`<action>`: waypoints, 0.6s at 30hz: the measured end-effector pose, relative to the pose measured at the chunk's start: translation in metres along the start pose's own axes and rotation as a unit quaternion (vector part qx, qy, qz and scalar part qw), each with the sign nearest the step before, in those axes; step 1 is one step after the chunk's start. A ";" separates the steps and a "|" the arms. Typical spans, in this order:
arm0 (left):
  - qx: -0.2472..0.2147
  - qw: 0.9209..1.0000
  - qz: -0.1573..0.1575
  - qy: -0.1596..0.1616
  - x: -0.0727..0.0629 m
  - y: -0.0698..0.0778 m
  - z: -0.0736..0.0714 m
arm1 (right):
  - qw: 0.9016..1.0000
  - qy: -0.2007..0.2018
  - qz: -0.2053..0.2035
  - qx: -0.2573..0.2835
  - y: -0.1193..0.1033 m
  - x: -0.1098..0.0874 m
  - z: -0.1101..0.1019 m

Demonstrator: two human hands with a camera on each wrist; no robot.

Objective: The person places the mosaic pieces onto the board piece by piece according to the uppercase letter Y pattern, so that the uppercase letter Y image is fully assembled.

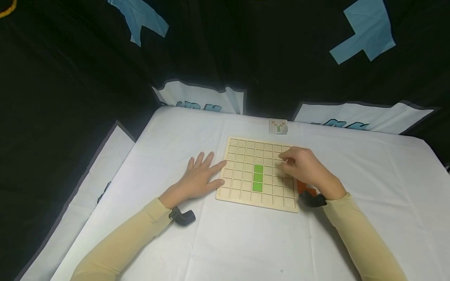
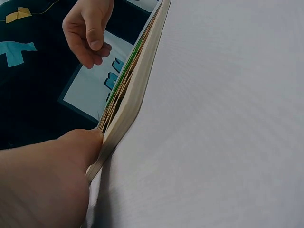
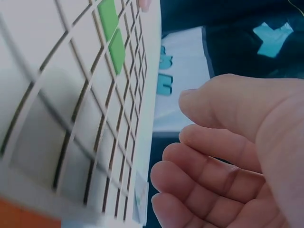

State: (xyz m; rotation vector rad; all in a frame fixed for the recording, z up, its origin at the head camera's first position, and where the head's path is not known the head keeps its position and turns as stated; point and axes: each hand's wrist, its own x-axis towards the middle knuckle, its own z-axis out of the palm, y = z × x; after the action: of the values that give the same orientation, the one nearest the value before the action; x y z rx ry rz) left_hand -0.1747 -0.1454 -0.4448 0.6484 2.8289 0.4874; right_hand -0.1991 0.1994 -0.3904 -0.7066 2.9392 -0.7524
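Observation:
A square wooden grid board (image 1: 242, 157) lies on the white table. Three green square tiles (image 1: 258, 177) sit in a column of cells near its middle. My left hand (image 1: 197, 181) lies flat with fingers spread, its thumb and forefinger touching the board's left edge; the left wrist view has the thumb (image 2: 83, 142) against that edge. Above the board's right side hovers my right hand (image 1: 305, 166), fingers loosely curled. In the right wrist view nothing shows between the thumb (image 3: 223, 102) and the fingers. Orange tiles (image 1: 301, 186) lie beside the board's right edge, partly hidden under that wrist.
A small card (image 1: 278, 127) with a printed coloured grid lies beyond the board, near the table's back edge. White tablecloth (image 1: 246, 246) covers the table. Black curtains (image 1: 246, 50) with light-blue pieces hang behind. Each wrist wears a dark camera mount (image 1: 183, 217).

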 end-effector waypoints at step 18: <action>0.001 1.000 0.002 0.004 -0.001 0.000 0.000 | 0.996 0.017 0.086 -0.021 0.036 -0.037 -0.026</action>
State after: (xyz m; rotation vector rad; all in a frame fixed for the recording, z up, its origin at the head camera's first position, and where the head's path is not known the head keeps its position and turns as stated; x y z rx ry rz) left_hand -0.1737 -0.1453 -0.4448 0.6532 2.8368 0.4899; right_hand -0.1850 0.2550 -0.3875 -0.4393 3.0049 -0.6951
